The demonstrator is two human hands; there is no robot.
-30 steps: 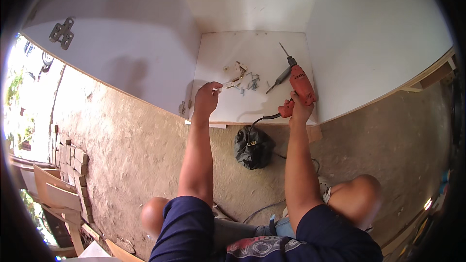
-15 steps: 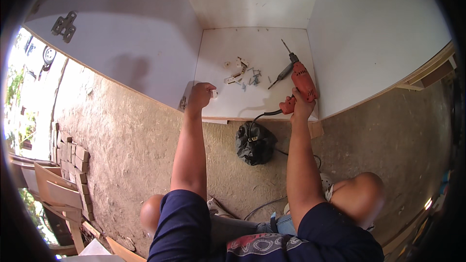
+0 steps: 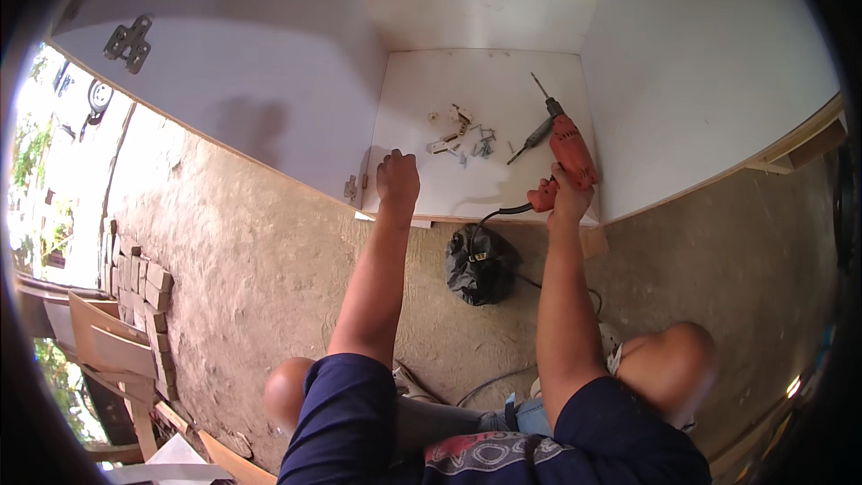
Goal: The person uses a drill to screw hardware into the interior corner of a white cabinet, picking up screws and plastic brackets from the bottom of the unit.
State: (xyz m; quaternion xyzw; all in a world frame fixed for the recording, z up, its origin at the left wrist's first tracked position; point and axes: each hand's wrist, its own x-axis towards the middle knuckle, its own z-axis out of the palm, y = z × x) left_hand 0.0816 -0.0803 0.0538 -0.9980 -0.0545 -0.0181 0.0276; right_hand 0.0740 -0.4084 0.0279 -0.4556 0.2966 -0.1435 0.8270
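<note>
Between the left hand (image 3: 398,181) and the black cord (image 3: 514,210), a hand could pass over the front of the white board (image 3: 440,198). Further in, small hinge parts (image 3: 443,145) and loose screws (image 3: 485,145) stand in the way, with room behind them. Rightward, the red drill (image 3: 573,151) and the grey tool (image 3: 536,136) beside it bar passage; the left panel (image 3: 278,63) and right panel (image 3: 700,81) bound both sides

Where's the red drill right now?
In the head view, the red drill is in the right hand, right of the loose screws, near the cabinet's right wall.
</note>
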